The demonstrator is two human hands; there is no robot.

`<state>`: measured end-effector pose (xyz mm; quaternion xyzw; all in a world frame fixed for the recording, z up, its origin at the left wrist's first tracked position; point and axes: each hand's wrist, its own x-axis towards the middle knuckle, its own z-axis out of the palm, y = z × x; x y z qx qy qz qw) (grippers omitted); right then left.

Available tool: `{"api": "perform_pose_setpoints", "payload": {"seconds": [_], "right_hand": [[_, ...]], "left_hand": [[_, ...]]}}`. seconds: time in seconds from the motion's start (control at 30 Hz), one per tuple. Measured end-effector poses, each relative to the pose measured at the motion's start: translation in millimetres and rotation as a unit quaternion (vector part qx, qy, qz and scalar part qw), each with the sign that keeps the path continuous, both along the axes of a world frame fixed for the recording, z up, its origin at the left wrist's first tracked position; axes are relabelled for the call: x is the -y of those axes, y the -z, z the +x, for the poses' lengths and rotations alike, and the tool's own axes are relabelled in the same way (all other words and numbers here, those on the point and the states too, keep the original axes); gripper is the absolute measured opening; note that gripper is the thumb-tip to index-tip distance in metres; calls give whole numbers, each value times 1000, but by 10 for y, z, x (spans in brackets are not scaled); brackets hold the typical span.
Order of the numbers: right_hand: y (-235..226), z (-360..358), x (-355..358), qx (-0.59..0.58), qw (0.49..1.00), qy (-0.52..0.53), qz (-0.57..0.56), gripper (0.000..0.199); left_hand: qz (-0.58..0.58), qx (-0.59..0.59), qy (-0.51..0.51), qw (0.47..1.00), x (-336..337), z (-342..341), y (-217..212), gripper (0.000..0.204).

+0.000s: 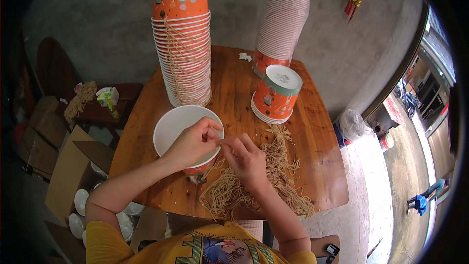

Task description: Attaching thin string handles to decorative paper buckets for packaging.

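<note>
A white-lined paper bucket (168, 126) with an orange outside stands upright near the table's front edge, its mouth facing up. My left hand (198, 139) reaches over its opening, fingers curled and pinched together by the right rim. Just outside that rim, my right hand (245, 159) is also closed in a pinch, its fingertips almost meeting the left ones. Whatever lies between the fingertips is too small to make out. Below my right hand and forearm spreads a tangled heap of tan string (278, 166), with loose strands running toward the bucket.
Behind the bucket rises a tall stack of nested buckets (181, 58), draped with string. A short upturned stack (277, 95) and a plastic-wrapped stack (283, 24) stand at the back right. An open carton (68, 176) is at lower left; a side bench (128, 99) holds more string.
</note>
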<state>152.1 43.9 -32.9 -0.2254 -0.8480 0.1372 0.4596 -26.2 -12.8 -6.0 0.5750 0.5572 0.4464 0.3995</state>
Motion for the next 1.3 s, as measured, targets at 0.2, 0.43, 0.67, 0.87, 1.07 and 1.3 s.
{"api": "perform_pose_setpoints", "payload": {"seconds": [0.2, 0.43, 0.67, 0.87, 1.07, 1.3], "right_hand": [[69, -44, 25, -38, 988, -32, -144, 15], [223, -101, 61, -146, 886, -102, -427, 8], [199, -81, 101, -184, 850, -132, -475, 9], [216, -56, 77, -174, 850, -138, -478, 9], [215, -12, 120, -164, 839, -142, -498, 8], [250, 27, 160, -158, 822, -153, -526, 12]], "left_hand": [[33, 8, 1, 999, 1, 12, 58, 28], [-22, -3, 5, 1000, 21, 8, 27, 25], [30, -105, -11, 994, 75, 43, -56, 16], [134, -243, -8, 961, 96, 40, -50, 7], [135, -288, 3, 948, 107, 27, -36, 5], [101, -227, 22, 968, 84, -25, -11, 6]]}}
